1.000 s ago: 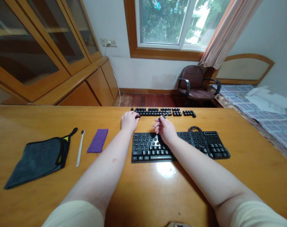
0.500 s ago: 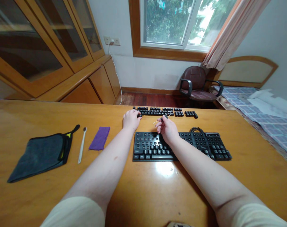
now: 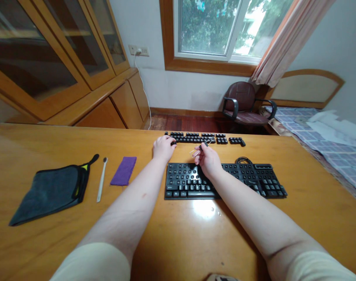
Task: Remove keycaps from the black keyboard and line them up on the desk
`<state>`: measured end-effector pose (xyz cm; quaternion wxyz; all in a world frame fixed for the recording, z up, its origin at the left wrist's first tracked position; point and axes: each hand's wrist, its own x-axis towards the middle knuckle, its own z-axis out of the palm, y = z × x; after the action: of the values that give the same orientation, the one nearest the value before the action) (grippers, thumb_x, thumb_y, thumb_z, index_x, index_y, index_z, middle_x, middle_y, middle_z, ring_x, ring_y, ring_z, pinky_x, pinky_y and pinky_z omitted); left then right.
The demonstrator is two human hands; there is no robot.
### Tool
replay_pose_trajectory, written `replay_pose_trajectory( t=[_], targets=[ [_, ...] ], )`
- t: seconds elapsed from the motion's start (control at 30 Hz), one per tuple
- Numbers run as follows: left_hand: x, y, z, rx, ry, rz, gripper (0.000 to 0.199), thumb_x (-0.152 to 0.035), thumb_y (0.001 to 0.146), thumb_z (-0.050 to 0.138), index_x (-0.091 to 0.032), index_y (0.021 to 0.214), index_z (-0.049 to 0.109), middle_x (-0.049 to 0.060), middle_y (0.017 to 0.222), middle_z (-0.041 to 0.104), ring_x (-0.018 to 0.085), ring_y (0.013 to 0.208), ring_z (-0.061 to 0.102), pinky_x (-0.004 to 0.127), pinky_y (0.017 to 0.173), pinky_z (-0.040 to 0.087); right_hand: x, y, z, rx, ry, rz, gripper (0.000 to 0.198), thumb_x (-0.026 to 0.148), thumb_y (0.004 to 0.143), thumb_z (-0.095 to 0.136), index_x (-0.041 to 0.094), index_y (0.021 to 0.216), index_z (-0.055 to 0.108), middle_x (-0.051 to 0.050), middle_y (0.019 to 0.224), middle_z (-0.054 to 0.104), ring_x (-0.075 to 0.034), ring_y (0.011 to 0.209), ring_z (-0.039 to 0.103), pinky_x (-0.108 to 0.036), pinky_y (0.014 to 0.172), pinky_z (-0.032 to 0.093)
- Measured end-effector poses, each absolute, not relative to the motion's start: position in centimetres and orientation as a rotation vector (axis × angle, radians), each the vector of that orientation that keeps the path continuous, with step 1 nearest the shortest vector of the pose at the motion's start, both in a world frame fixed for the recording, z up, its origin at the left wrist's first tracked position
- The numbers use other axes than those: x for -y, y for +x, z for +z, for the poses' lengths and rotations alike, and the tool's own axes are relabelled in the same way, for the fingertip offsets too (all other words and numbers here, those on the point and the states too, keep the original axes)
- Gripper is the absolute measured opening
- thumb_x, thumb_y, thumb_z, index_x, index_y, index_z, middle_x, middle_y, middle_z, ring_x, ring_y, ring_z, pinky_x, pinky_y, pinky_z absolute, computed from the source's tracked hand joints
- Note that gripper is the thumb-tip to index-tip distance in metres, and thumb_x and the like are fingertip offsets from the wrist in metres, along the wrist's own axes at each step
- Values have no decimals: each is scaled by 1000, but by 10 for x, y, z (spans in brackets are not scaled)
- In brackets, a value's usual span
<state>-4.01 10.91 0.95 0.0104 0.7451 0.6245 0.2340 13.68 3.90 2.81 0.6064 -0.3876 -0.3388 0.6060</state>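
Note:
My left hand (image 3: 162, 148) is at the left end of the loose keycaps (image 3: 192, 138), its fingers closed on a black keycap (image 3: 173, 143) at the desk surface. My right hand (image 3: 208, 158) grips a keycap puller (image 3: 204, 145) with a dark handle and thin wire loops sticking out on both sides. That hand hovers over the top edge of a black keyboard (image 3: 205, 194). Many caps are off the keyboard's upper rows, leaving bare switches; the lower row and the right-hand block still carry caps. My right forearm hides part of the keyboard.
Left on the wooden desk (image 3: 166, 234) lie a dark grey cloth (image 3: 53, 189), a white toothbrush (image 3: 101, 181) and a purple cloth (image 3: 123, 171). A coiled cable (image 3: 244, 160) sits behind the keyboard. Beyond the desk stand a chair (image 3: 242, 97) and a bed (image 3: 301, 128).
My left hand has shifted very slightly at the keycap. My right hand and the puller stay in place.

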Motion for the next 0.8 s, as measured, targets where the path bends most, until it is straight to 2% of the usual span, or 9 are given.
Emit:
replay_pose_trajectory(
  t=[0.8],
  targets=[
    [-110, -41, 7, -1965, 2321, 762, 13, -30, 79, 61, -30, 91, 67, 1, 108, 61, 24, 105, 50, 37, 89, 38, -40, 138, 25, 786, -865, 1411, 37, 50, 77, 60, 14, 79, 59, -2, 58, 64, -8, 38, 51, -19, 35, 38]
  ],
)
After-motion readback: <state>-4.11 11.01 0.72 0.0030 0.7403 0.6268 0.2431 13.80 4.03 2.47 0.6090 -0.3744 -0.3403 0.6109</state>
